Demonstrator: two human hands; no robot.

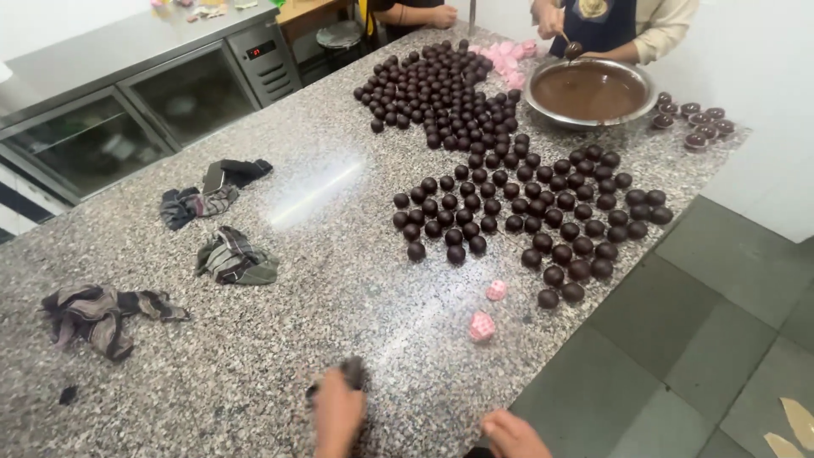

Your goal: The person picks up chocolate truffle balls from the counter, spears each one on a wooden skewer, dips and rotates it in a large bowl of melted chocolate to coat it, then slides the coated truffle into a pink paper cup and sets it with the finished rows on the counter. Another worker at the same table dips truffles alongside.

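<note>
Both hands sit at the bottom edge: left hand (337,416) curled, its grip holding a dark blurred cloth (350,371) on the speckled granite desk (280,339); right hand (511,435) half cropped, grip unclear. Round glossy chocolate balls (509,199) lie beyond.

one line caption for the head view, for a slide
Left hand grips a dark cloth on a speckled granite counter beside rows of dark chocolate balls.
</note>
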